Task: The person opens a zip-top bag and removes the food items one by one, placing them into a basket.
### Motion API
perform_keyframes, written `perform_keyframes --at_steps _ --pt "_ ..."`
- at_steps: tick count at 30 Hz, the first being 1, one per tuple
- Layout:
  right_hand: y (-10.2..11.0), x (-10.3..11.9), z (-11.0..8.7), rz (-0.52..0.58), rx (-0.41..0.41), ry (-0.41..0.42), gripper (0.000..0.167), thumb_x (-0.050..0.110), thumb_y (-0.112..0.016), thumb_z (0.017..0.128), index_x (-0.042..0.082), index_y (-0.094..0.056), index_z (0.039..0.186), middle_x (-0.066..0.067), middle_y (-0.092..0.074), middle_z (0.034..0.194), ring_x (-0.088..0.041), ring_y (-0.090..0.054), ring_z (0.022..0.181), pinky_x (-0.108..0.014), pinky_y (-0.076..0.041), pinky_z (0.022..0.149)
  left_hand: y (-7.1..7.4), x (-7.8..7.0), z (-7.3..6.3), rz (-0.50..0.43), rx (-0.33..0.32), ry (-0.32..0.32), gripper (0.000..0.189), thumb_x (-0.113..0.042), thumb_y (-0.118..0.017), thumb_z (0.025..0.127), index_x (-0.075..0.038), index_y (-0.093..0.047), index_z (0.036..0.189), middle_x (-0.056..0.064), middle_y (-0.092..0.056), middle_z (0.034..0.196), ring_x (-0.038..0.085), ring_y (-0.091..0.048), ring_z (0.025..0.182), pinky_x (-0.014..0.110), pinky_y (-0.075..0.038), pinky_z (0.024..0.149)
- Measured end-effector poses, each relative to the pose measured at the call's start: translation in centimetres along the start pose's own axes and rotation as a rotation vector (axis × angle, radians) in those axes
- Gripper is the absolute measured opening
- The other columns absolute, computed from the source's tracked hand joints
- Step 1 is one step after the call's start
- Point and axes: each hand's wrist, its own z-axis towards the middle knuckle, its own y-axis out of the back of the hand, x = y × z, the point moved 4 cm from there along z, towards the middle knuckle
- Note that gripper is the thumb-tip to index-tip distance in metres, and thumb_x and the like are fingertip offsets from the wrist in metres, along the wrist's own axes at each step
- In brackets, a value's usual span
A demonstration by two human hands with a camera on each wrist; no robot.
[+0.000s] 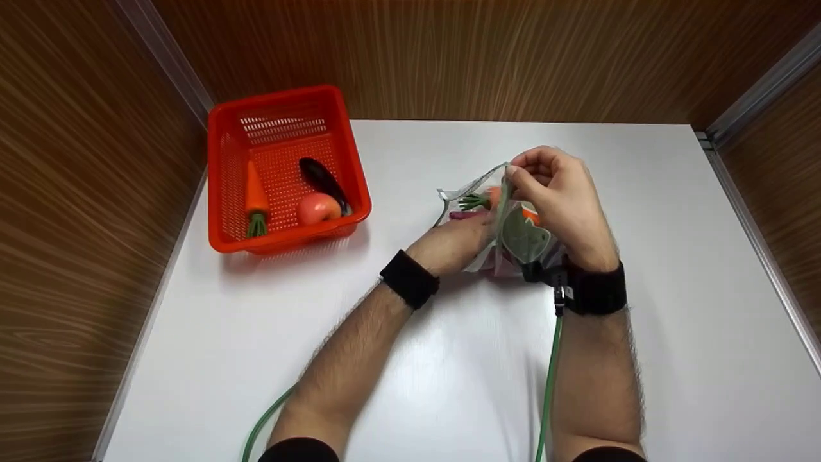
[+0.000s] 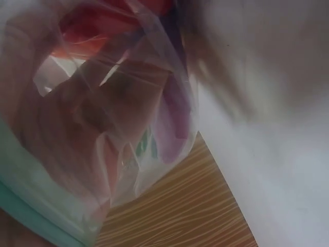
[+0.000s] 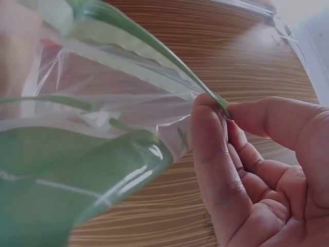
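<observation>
A clear zip bag (image 1: 481,256) with a green print stands on the table, its mouth open. Through the plastic show a carrot with green leaves (image 1: 473,202) and a purple piece (image 2: 174,121). My right hand (image 1: 561,199) pinches the right corner of the bag's green-edged mouth between thumb and forefinger. My left hand (image 1: 455,244) reaches inside the bag, fingers hidden from above. Through the plastic in the left wrist view, its bent fingers lie close to a red thing (image 2: 108,23); I cannot tell whether they hold it.
A red plastic basket (image 1: 215,192) stands at the back left of the white table (image 1: 449,385). In it lie a carrot (image 1: 255,192), an eggplant (image 1: 321,179) and an apple (image 1: 317,208). Wood-grain panels (image 1: 449,58) enclose the back and sides. Green cables (image 1: 550,385) trail from the wrists.
</observation>
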Motion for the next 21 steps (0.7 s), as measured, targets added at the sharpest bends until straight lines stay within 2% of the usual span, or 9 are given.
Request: perform_keyframes --at_steps 1,2,3,5,7,11,16,18,21 --pt "0.08 0.0 0.01 -0.006 -0.001 0.0 0.024 0.02 -0.072 0.117 -0.002 -0.073 0.126 -0.001 -0.075 0.108 -0.007 -0.08 0.093 -0.021 -0.071 0.089 0.17 -0.01 -0.14 0.031 -0.017 -0.013 0.051 -0.012 -0.038 0.128 -0.014 -0.046 0.178 0.009 -0.058 0.177 0.02 -0.056 0.163 0.035 -0.044 0.139" --pt "0.17 0.0 0.02 -0.014 -0.002 -0.001 0.024 0.021 -0.072 0.118 -0.001 -0.074 0.127 0.0 -0.075 0.108 -0.007 -0.081 0.093 -0.021 -0.071 0.088 0.43 0.04 -0.36 -0.115 -0.048 -0.014 0.049 -0.018 -0.042 0.129 -0.021 -0.05 0.177 0.006 -0.061 0.174 0.019 -0.06 0.16 0.036 -0.048 0.136" --pt "0.25 -0.01 0.02 -0.02 -0.005 -0.002 0.024 0.021 -0.072 0.118 -0.001 -0.074 0.127 0.0 -0.076 0.107 -0.006 -0.081 0.093 -0.021 -0.071 0.088 0.61 0.01 -0.53 -0.071 -0.067 -0.032 0.048 -0.016 -0.044 0.128 -0.021 -0.052 0.175 0.006 -0.064 0.171 0.02 -0.063 0.158 0.039 -0.053 0.133" --pt "0.4 -0.04 0.02 -0.033 -0.01 -0.006 0.023 0.021 -0.071 0.118 0.0 -0.074 0.127 0.003 -0.077 0.106 -0.005 -0.082 0.093 -0.02 -0.07 0.087 0.91 0.04 -0.75 -0.066 -0.105 -0.04 0.044 -0.019 -0.048 0.128 -0.021 -0.056 0.171 0.006 -0.072 0.16 0.022 -0.069 0.152 0.04 -0.059 0.127" --pt "0.47 -0.07 0.05 -0.034 -0.012 -0.008 0.023 0.021 -0.071 0.118 0.0 -0.074 0.126 0.004 -0.077 0.105 -0.005 -0.082 0.092 -0.02 -0.07 0.086 1.09 0.04 -0.84 -0.045 -0.124 -0.048 0.045 -0.02 -0.049 0.127 -0.019 -0.054 0.172 0.006 -0.076 0.153 0.023 -0.072 0.148 0.04 -0.062 0.122" --pt "0.41 -0.06 0.12 -0.029 -0.004 -0.011 0.023 0.022 -0.072 0.118 0.0 -0.074 0.126 0.003 -0.076 0.106 -0.006 -0.081 0.093 -0.02 -0.07 0.088 1.02 0.04 -0.57 -0.077 -0.1 -0.025 0.047 -0.021 -0.053 0.126 -0.019 -0.052 0.173 0.007 -0.079 0.146 0.022 -0.074 0.144 0.041 -0.061 0.122" --pt "0.43 -0.09 0.18 -0.024 -0.003 -0.01 0.023 0.021 -0.073 0.117 -0.001 -0.073 0.125 0.002 -0.076 0.106 -0.006 -0.08 0.093 -0.02 -0.07 0.088 0.91 0.06 -0.33 -0.153 -0.085 -0.018 0.047 -0.026 -0.056 0.126 -0.023 -0.052 0.173 0.003 -0.076 0.157 0.02 -0.07 0.152 0.039 -0.056 0.13" --pt "0.5 -0.17 0.2 -0.018 -0.006 -0.013 0.023 0.02 -0.073 0.117 -0.001 -0.073 0.125 0.002 -0.076 0.106 -0.006 -0.08 0.093 -0.02 -0.07 0.088 0.95 0.18 -0.58 -0.189 -0.091 -0.016 0.05 -0.028 -0.051 0.127 -0.025 -0.047 0.177 0.002 -0.074 0.161 0.021 -0.068 0.155 0.041 -0.054 0.132" --pt "0.62 -0.28 0.28 -0.014 -0.009 -0.021 0.023 0.02 -0.072 0.117 -0.001 -0.073 0.125 0.003 -0.077 0.106 -0.006 -0.08 0.094 -0.021 -0.071 0.088 1.05 0.55 -1.09 -0.292 -0.099 0.033 0.053 -0.04 -0.037 0.13 -0.029 -0.042 0.183 0.001 -0.071 0.167 0.021 -0.066 0.158 0.042 -0.053 0.133"
